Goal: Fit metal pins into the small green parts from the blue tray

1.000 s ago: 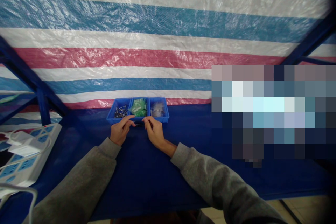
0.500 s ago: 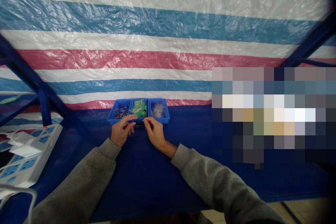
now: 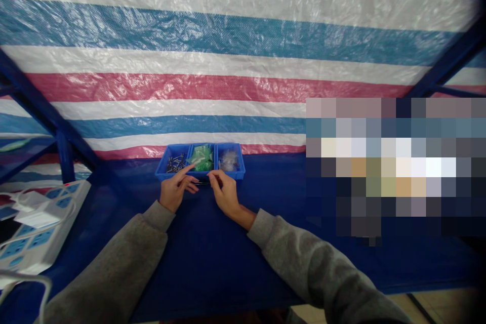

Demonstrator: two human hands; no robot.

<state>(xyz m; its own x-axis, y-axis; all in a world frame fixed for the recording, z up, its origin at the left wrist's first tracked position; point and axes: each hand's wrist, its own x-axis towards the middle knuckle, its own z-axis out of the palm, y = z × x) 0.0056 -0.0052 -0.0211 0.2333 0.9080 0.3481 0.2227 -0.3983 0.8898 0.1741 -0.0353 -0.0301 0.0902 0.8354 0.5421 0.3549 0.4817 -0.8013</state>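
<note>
My left hand [image 3: 175,190] is just in front of the bins, its fingers apart and the index finger stretched toward the middle one. To its right, my right hand [image 3: 225,191] is closed in a pinch; whatever it grips is hidden or too small to name. A thin dark strip [image 3: 202,182] shows in the gap between both hands, and I cannot tell whether it is held. Behind them stand three joined blue bins: the left bin [image 3: 161,166] has metal screw-like pieces [image 3: 175,163], the middle one green plastic packets [image 3: 202,157], the right one clear plastic pieces [image 3: 228,160].
The hands work over a blue tabletop [image 3: 212,263]. White power strips [image 3: 41,235] with plugs and cables lie at the left. A striped plastic sheet [image 3: 228,81] hangs behind, between blue metal frame posts [image 3: 65,154]. A pixelated area covers the right side.
My left hand's fingers have spread, and the index finger has lifted away from the others. My right hand stays nearly in place, still pinched.
</note>
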